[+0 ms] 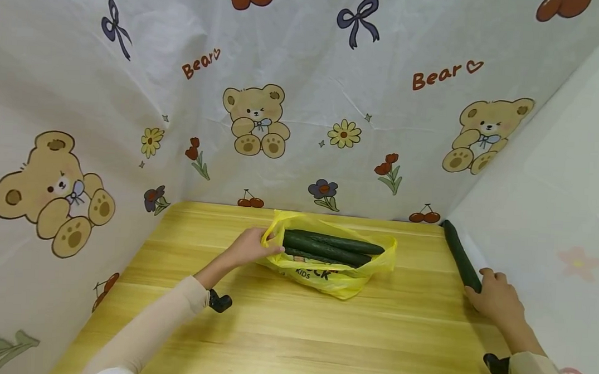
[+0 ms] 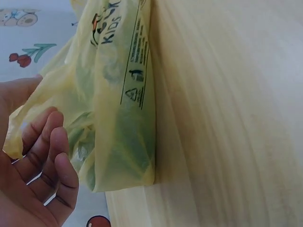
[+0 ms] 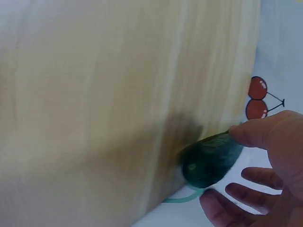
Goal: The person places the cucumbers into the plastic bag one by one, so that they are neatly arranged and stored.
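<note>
A yellow plastic bag [image 1: 342, 289] lies on its side on the table, its mouth spread wide. Several dark green cucumbers [image 1: 327, 247] are inside, lying lengthwise. My left hand [image 1: 250, 246] pinches the bag's rim at its left end; in the left wrist view, thin yellow plastic [image 2: 16, 132] passes between thumb and fingers. At the table's right edge another cucumber [image 1: 458, 252] runs along the side wall. My right hand [image 1: 500, 302] grips its near end, the thumb on one side. Whether that end is off the table I cannot tell.
The wood-grain table [image 1: 282, 342] is bounded by a pale printed sheet [image 1: 305, 176] at the back and on both sides. Black wrist mounts [image 1: 220, 301] sit at both wrists. The bag lies close to the back sheet.
</note>
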A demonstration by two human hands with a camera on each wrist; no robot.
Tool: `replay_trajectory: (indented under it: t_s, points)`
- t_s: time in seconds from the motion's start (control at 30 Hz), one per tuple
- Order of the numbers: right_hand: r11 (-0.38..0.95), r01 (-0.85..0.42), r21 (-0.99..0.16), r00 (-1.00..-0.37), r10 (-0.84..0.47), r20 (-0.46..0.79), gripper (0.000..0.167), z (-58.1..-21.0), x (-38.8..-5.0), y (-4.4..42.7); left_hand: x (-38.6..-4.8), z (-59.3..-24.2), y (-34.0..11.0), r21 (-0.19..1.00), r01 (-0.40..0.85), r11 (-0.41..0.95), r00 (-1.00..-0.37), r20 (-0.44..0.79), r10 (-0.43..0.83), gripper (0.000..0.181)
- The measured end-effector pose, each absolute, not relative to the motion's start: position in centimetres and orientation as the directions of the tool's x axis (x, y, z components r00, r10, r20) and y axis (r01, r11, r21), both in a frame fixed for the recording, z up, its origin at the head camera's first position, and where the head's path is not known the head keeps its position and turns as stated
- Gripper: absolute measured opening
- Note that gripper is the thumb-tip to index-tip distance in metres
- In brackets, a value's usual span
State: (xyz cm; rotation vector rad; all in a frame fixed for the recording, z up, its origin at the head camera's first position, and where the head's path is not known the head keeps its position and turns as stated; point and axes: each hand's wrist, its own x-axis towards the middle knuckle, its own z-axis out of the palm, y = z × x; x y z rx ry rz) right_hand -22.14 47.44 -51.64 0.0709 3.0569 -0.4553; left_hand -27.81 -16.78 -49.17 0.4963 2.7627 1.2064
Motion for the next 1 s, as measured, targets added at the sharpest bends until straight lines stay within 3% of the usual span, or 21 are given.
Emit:
replay_trajectory:
  t_s: [0.33,0.57,1.0]
  points:
    - [0.956,0.05,-0.287,-0.995,0.022,-0.098,0.08,-53.9,-22.6,48.0,-26.4,-49.3,-17.1,0.791,0.238,0.564,-0.926,0.009,0.378,0.025]
    - [0.955,0.029,-0.295,-0.997,0.008,-0.073,0.076,-53.6,-22.5,47.7,-26.1,-47.8,-16.9,0.885,0.19,0.424,-0.927,0.02,0.374,0.028]
    - [0.947,0.004,-0.322,-0.999,0.015,0.033,0.067,-53.4,-22.4,47.4,-26.7,-47.2,-16.1,0.936,0.122,0.332,-0.945,0.007,0.327,0.031]
